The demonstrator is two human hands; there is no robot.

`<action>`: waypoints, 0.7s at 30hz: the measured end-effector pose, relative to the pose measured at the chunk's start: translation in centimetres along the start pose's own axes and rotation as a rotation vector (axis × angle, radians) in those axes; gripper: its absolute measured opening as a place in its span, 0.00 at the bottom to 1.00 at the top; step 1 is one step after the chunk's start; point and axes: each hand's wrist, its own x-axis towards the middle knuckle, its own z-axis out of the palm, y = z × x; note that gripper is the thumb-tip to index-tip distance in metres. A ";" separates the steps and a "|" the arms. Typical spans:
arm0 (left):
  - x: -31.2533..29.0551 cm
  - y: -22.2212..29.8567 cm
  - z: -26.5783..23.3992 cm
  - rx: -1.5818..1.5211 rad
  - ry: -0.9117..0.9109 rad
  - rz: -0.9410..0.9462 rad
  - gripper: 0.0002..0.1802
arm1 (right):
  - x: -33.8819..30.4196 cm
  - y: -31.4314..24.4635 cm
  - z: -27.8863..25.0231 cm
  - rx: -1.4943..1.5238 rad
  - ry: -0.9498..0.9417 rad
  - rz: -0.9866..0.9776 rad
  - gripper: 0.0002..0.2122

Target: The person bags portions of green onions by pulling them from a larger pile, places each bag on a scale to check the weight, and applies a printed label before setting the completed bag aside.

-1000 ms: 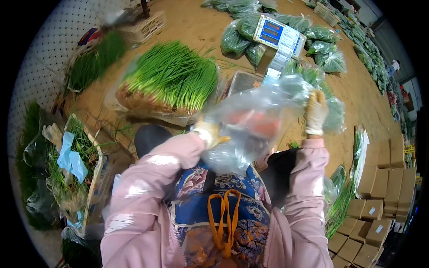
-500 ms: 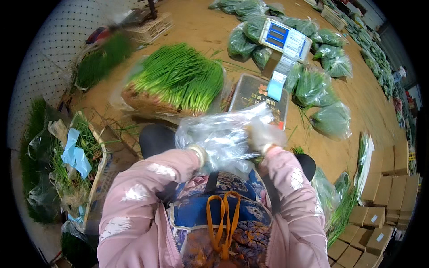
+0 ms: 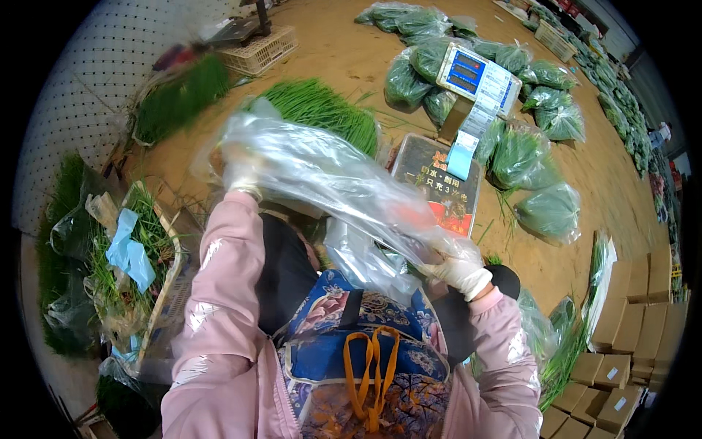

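Observation:
A clear plastic bag (image 3: 329, 172) is stretched slantwise in front of me between both hands. My left hand (image 3: 245, 168), gloved and smeared by motion, grips its raised left end. My right hand (image 3: 462, 269), in a whitish glove, is closed on the lower right end near my right knee. Just beyond the bag lies a thick pile of green chives (image 3: 322, 110), whose cut ends are now mostly hidden behind the plastic. More crumpled clear plastic (image 3: 369, 256) rests on my lap, below the stretched bag.
A dark-topped weighing scale (image 3: 431, 179) with a raised display (image 3: 464, 69) stands right of the chives. Filled bags of greens (image 3: 515, 154) surround it. At left is a crate (image 3: 167, 274) of loose greens; cardboard boxes (image 3: 643, 329) are stacked at right.
My hands have moved apart: the left up and leftward, the right down and slightly rightward. The bunched plastic bag is now drawn out long, covering the near part of the chives.

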 end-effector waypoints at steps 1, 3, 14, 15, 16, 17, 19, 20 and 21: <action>1.7 -3.2 0.1 -0.395 0.030 -0.193 0.25 | 0.2 -0.2 0.1 0.048 0.123 -0.024 0.28; 3.0 -5.2 0.3 -0.874 -0.060 -0.004 0.19 | 1.0 -0.8 -0.3 0.139 0.380 -0.071 0.31; -14.0 4.2 0.0 0.562 -0.865 0.890 0.23 | -1.2 20.4 -0.9 0.658 1.002 0.916 0.24; -13.3 4.0 0.8 0.493 -0.832 0.736 0.26 | -2.0 23.3 0.9 1.034 1.067 0.932 0.21; -12.7 4.3 0.8 0.463 -0.783 0.515 0.32 | -1.9 24.4 2.3 1.125 1.087 0.888 0.21; -11.4 3.1 1.5 0.523 -0.704 0.407 0.33 | -1.7 25.2 3.2 1.211 1.112 0.837 0.20; -9.2 0.3 3.1 0.501 -0.467 0.234 0.30 | -1.1 26.2 4.8 1.395 1.163 0.729 0.20; -8.9 0.4 4.5 0.489 -0.439 0.238 0.27 | -1.2 26.6 5.0 1.474 1.200 0.674 0.20; -8.8 0.1 5.2 0.496 -0.403 0.224 0.25 | -0.3 24.5 4.9 1.575 1.217 0.675 0.21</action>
